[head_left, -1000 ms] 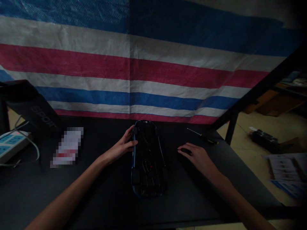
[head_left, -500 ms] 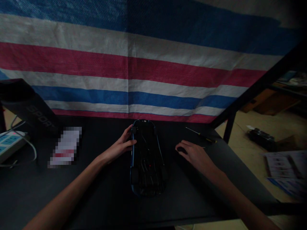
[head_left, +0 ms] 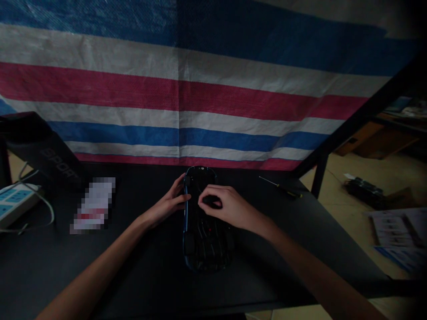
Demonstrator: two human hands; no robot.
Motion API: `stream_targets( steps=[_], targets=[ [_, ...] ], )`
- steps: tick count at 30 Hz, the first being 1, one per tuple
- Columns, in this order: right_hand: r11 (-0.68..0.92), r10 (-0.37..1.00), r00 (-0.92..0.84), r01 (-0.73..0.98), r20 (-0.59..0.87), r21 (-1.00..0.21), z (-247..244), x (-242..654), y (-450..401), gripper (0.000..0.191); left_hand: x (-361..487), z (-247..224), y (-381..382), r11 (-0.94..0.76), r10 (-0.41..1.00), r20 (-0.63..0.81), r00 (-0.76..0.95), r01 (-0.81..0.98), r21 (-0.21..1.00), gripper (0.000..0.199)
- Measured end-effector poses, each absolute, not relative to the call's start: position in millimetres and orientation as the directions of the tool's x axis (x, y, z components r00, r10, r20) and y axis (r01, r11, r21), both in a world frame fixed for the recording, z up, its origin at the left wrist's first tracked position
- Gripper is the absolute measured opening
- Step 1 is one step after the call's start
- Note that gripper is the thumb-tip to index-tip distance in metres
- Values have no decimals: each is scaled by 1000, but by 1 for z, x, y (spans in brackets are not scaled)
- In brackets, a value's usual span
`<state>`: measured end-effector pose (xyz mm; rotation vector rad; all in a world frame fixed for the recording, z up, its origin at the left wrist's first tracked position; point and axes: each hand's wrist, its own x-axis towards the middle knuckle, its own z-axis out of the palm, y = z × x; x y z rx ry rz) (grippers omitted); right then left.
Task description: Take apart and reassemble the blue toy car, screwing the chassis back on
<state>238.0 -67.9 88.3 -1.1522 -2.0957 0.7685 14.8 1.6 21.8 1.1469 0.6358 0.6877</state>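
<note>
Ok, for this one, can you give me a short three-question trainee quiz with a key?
1. Which holds the small dark object over the upturned toy car: A) left hand, or B) right hand?
2. True or false: the screwdriver lies on the table, to the right of the toy car.
3. Fill in: the lettering on the dark container at left reads ____.

Key: 1. B; 2. True; 3. SPORT
</note>
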Motion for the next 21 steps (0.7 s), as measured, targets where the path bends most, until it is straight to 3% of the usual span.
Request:
stream_targets(
  steps=[6, 21],
  targets=[
    [503, 834, -499, 516, 235, -693, 84, 213, -48, 8, 15, 22, -1, 266, 778, -78, 624, -215, 940, 91],
    [479, 850, -474, 509, 231, -715, 77, 218, -53, 9, 15, 19, -1, 257, 772, -73, 632, -206, 944, 90]
  ],
)
